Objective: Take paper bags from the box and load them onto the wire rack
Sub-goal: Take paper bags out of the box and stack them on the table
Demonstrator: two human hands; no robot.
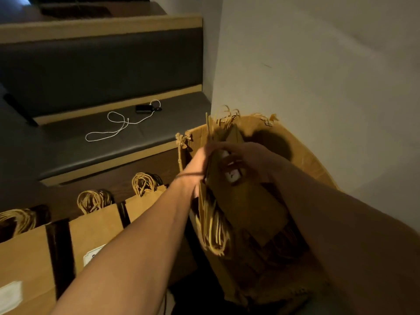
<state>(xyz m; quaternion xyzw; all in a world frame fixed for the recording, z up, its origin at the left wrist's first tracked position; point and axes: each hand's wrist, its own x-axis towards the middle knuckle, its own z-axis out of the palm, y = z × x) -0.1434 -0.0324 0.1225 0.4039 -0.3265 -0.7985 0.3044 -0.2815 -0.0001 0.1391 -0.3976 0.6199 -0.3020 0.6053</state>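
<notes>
The fingers of the left hand [200,165] and of the right hand [247,160] are curled around the upper part of a flat bundle of brown paper bags with twisted paper handles [241,201]; both hands grip it from opposite sides, and the picture is blurred there, so I cannot tell how each finger lies. The bundle hangs tilted over the open brown cardboard box [302,155], which stands against the white wall [318,64], and its handles droop down at the lower left. It seems that the step in hand is the taking of bags out of the box. The next move probably calls for lifting the bundle clear of the box wall without catching the handles, then carrying it to the wire rack, which I cannot clearly find in this view. Inside the box more folded bags and loose handles stay, in dark shadow, and some handles stick up at the far rim. To the left, three upright stacks of the same brown bags [95,226] stand in a row with dark dividers between them. Behind, a grey cushioned bench seat [68,142] carries a white cable [113,129] and a small black device [143,108].
</notes>
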